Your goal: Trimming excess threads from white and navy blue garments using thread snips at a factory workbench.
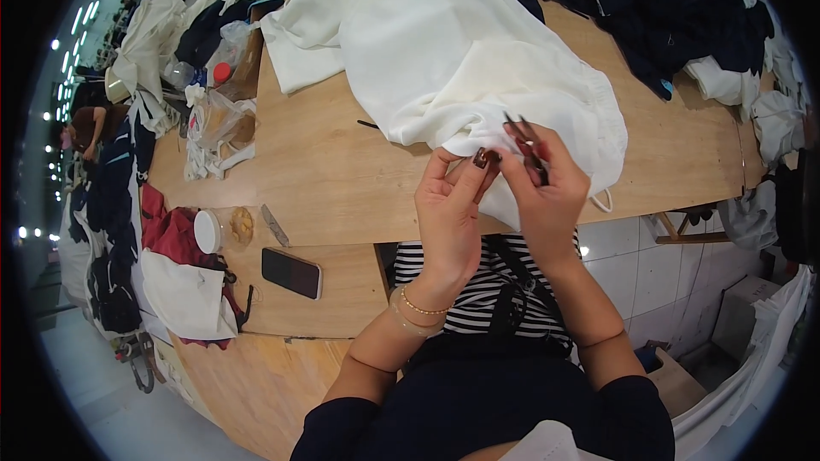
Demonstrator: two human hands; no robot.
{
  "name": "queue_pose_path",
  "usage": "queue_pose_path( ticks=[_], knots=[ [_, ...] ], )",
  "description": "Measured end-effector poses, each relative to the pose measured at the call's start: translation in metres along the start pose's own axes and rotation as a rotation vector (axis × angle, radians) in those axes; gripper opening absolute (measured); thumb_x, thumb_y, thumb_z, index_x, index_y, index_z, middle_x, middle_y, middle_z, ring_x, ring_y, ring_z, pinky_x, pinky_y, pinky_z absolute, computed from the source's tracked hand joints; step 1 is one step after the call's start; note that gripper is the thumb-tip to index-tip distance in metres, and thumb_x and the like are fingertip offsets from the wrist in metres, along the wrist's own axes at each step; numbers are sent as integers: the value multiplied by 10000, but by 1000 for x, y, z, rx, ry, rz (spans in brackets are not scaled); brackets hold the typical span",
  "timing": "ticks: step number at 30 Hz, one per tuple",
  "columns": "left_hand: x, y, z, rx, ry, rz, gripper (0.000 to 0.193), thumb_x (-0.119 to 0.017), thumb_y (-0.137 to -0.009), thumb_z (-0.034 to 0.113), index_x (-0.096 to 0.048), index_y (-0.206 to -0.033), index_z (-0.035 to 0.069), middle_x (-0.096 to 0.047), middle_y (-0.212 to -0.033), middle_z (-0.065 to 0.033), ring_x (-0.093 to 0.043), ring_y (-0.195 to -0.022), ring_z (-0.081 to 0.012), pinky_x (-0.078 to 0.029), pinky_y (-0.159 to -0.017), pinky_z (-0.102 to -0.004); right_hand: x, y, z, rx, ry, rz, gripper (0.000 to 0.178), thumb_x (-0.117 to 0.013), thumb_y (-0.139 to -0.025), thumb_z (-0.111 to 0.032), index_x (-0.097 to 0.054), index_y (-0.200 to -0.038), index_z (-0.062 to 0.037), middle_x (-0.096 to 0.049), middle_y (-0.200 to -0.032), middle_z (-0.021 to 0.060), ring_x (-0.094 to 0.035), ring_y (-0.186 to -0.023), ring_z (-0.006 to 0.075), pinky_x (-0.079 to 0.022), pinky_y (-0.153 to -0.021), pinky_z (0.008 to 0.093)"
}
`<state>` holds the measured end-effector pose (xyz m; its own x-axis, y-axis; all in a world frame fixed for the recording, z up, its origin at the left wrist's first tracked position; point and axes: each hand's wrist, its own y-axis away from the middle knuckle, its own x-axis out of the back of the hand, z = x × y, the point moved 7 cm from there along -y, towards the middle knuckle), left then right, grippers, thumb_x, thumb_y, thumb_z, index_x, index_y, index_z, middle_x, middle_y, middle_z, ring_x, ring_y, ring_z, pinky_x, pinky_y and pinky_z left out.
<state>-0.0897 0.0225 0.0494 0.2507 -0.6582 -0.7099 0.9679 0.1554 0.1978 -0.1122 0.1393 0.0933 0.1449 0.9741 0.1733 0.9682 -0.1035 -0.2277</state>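
A white garment point(418, 43) with a gathered elastic edge and a small loop lies bunched over the table's near edge. My left hand point(453, 209) is closed, its thumb and fingertips pinching a fold of the cloth. Close against it, my right hand point(548, 205) is closed round a pair of dark thread snips point(528, 138), whose two points stick up past the fingers. The right thumb and fingertip also meet at the pinched fold. What exactly lies between the fingertips is too small to make out.
Left on the wooden table point(333, 162) are a black phone point(292, 273), a white-lidded jar point(208, 230), a small blade-like tool point(274, 225) and red and white cloth. Dark navy garments point(675, 17) pile up at the far right. A person point(88, 128) is at the far left.
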Motion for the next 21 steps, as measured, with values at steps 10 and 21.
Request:
queue_pose_path(
  ticks=[10, 21],
  knots=[
    [10, -8, 6, 35, 37, 89, 194, -583, -913, 65, -524, -1090, 12, -632, -1047, -107, -621, -985, -165, -490, -939, -302, -7, 17, 21, -199, -353, -185, 100, -613, -849, 15, -617, -949, 11, -608, -759, -17, -492, -619, 38, -397, -575, 167],
    [9, -4, -5, 79, 77, 89, 180, -552, -933, 89, -527, -1094, 14, -614, -1066, -89, -608, -1018, -168, -490, -928, -298, -14, 4, 7, 396, 207, 28, 258, -638, -732, 79, -638, -983, 19, -623, -758, 104, -619, -654, 187, -500, -566, 263]
  ],
)
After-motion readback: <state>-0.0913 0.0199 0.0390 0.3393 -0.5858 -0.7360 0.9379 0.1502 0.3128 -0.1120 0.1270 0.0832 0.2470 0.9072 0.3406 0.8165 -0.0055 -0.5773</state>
